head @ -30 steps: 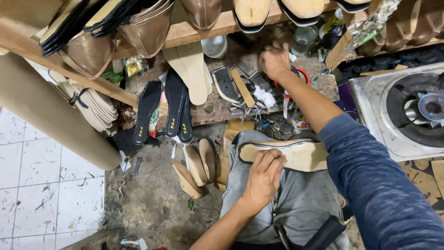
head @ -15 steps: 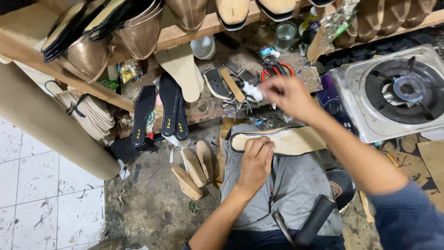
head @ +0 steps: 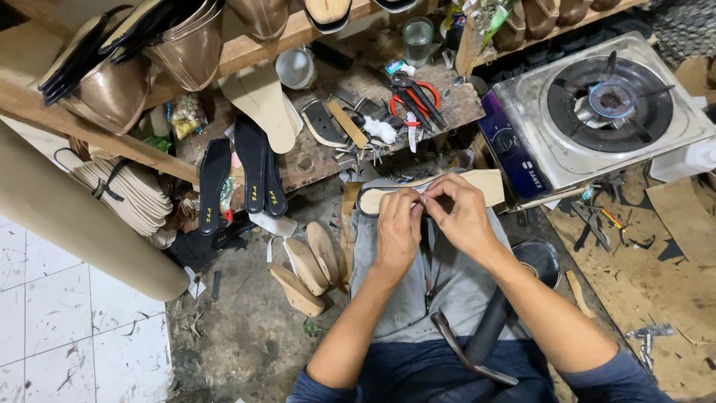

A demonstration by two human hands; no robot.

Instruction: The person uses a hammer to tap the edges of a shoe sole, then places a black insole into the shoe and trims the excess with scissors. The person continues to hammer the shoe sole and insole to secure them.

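On the person's lap, over a grey cloth (head: 440, 276), lies a tan shoe insole (head: 485, 184), long axis running left to right, its ends showing past the hands. Both hands meet over its middle. Left hand (head: 397, 226): fingers curled down, thumb and fingertips pressed together in a pinch at the insole's upper edge. Right hand (head: 461, 215): likewise curled, fingertips pinching at the same spot, touching the left hand's fingers. What small thing sits between the fingertips cannot be made out.

A hammer (head: 477, 345) rests on the lap nearer the body, dark handle slanted, metal head low.

Ahead, a worn wooden bench (head: 313, 160) carries red-handled scissors (head: 414, 97), a white wad (head: 380, 130), a glass (head: 418, 37), and several loose insoles; three black soles (head: 250, 175) hang over its near edge. Right of the bench stands a single-burner gas stove (head: 604, 112), just beside the insole's right end.

On the floor left of the knee, a few tan wedge heels (head: 306, 265) lie bunched. Far left, a stack of pale insoles (head: 127, 194) leans against a large cardboard roll (head: 74, 224). Above, a wooden shelf (head: 246, 48) holds bronze shoe uppers (head: 112, 89).
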